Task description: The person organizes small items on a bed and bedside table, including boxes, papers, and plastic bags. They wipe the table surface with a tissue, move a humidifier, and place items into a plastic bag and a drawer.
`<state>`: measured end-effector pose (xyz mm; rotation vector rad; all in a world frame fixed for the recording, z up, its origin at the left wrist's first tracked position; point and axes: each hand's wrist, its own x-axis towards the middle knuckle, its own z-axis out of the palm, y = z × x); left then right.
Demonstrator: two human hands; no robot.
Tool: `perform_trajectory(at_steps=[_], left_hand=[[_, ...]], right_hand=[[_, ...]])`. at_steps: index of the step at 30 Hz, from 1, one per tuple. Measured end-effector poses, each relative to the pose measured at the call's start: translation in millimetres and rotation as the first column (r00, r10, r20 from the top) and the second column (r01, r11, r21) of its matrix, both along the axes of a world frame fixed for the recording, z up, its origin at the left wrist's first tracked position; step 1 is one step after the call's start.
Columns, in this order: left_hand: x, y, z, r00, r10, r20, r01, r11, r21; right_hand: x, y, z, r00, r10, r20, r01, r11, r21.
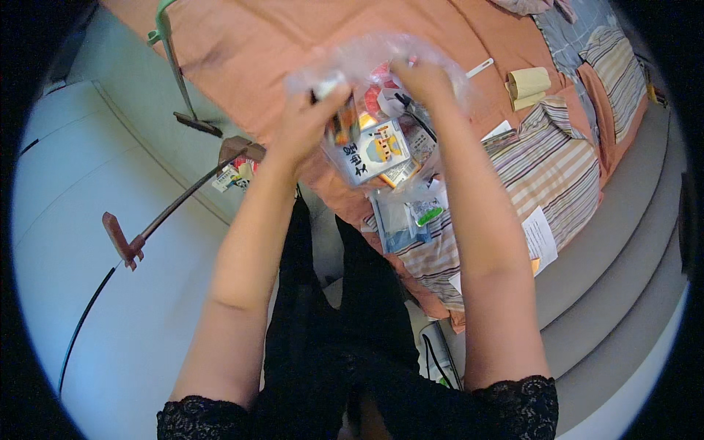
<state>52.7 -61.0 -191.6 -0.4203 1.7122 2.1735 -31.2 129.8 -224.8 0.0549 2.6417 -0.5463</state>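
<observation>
A clear plastic bag [345,59] sits over the edge of the bed in front of me, full of small things. My left hand [312,117] is closed at its left side, gripping the film; a dark and orange pack [346,121] shows right beside the fingers, and I cannot tell if they touch it. On the other side my right hand [425,81] pinches the bag near its top. Through the film show a white box with a cartoon picture [380,150], an orange-and-white box [402,173], a black cable [419,114] and red-pink pieces [372,99].
A blue-and-clear packet [396,224] and a green item [430,215] lie closer to me on striped bedding [572,172]. Farther right are a tan pouch [528,84], a white stick [480,67] and a paper sheet [539,238]. A green-handled broom [176,66] stands left.
</observation>
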Motion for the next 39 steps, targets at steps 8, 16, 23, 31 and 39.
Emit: perform_trajectory(at_steps=[8, 16, 23, 31, 39], left_hand=[[-70, 44, -46, 0.947, -0.292, -0.135, 0.170, 0.809, -0.562], [-54, 45, -60, 0.884, -0.464, 0.055, 0.296, 0.466, -0.834], [9, 59, -8, 0.835, -0.350, -0.426, -0.109, 0.653, -0.750], [91, 64, 41, 0.929, -0.009, 0.370, -0.170, 0.877, 0.449], [109, 24, 103, 0.928, -0.255, 0.273, -0.071, 0.597, 0.799]], right_hand=[[-24, 32, -43, 0.795, 0.296, -0.530, -0.371, 0.928, -0.039], [60, 52, 42, 0.930, 0.362, 0.062, -0.367, 0.920, 0.134], [111, 59, 22, 0.907, 0.260, -0.331, -0.243, 0.966, 0.092], [167, 23, 106, 0.941, -0.034, -0.337, -0.056, 0.966, -0.252], [203, -9, 186, 0.962, -0.230, -0.150, 0.087, 0.772, -0.630]])
